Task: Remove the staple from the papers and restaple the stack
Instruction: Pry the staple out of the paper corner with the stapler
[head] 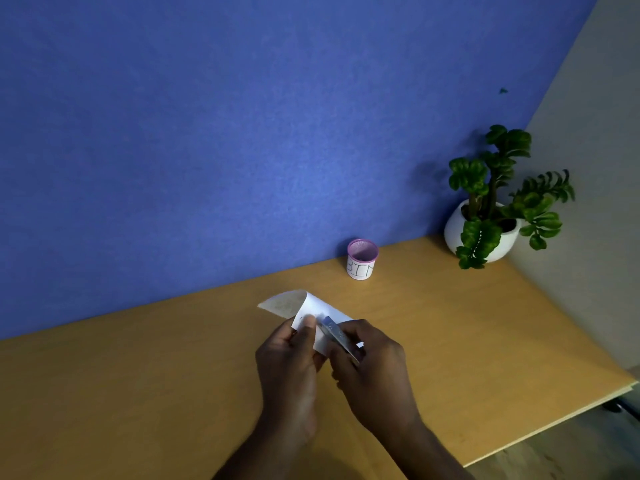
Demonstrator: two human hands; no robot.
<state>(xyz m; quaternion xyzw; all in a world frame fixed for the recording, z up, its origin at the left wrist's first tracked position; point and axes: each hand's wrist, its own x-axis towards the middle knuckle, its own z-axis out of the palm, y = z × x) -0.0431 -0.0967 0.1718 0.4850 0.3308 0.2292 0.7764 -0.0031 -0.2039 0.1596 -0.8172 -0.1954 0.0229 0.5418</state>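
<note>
Head view: left hand (291, 362) grip pinches curled papers (311, 308) above surface (138, 375); right hand (370, 365) grip closed on metal staple remover (336, 332) touching papers.

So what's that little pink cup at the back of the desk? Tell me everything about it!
The pink mesh cup is a small round holder with a bright pink rim and see-through mesh walls. A white paper label wraps its lower part, with "BIN" handwritten on it. It stands upright on the wooden desk, close against the blue wall. Something dark may sit inside, but it is too small to tell. No hand touches it, and it stands apart from the papers.
</note>
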